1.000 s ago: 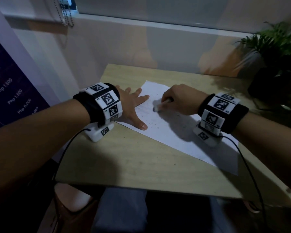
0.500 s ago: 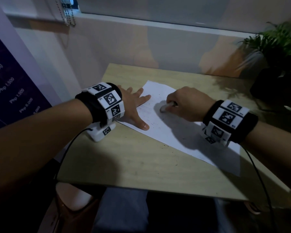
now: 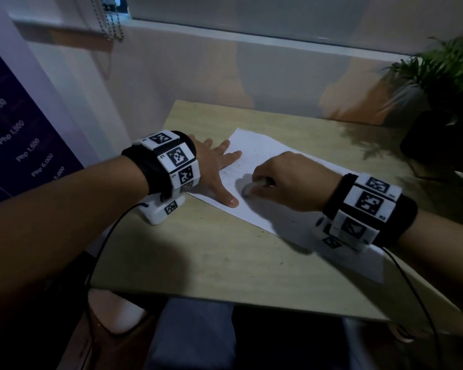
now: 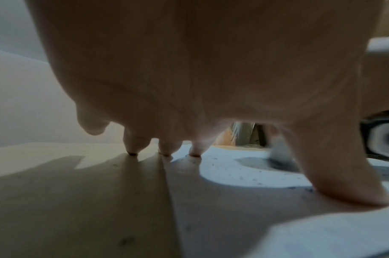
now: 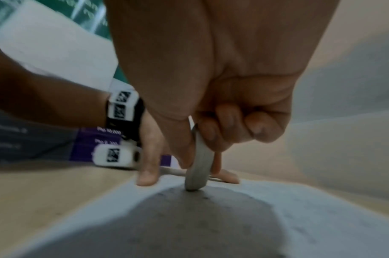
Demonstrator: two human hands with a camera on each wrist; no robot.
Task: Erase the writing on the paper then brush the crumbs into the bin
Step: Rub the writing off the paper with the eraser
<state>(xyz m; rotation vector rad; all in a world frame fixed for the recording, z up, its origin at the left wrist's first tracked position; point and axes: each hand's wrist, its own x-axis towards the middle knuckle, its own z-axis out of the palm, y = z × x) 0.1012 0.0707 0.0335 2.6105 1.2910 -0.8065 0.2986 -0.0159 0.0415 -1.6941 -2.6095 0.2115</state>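
Observation:
A white sheet of paper (image 3: 267, 153) lies slanted across the wooden table (image 3: 198, 257). My left hand (image 3: 217, 172) lies flat with fingers spread, pressing the paper's left corner; in the left wrist view its fingertips (image 4: 195, 151) touch the sheet. My right hand (image 3: 286, 180) pinches a pale grey eraser (image 3: 251, 186) and holds its end down on the paper just right of the left thumb. The right wrist view shows the eraser (image 5: 199, 167) gripped between thumb and fingers, tip on the paper (image 5: 321, 209). Dark eraser crumbs (image 4: 213, 164) speckle the sheet. No bin is in view.
A potted plant (image 3: 444, 97) stands at the table's far right corner. A wall and window sill run behind the table. A dark poster with prices (image 3: 14, 145) hangs at the left. My legs show under the table's near edge.
My right hand has rubbed the eraser back and forth, first to the right, then down-left toward the left thumb. The left hand has stayed pressed on the paper.

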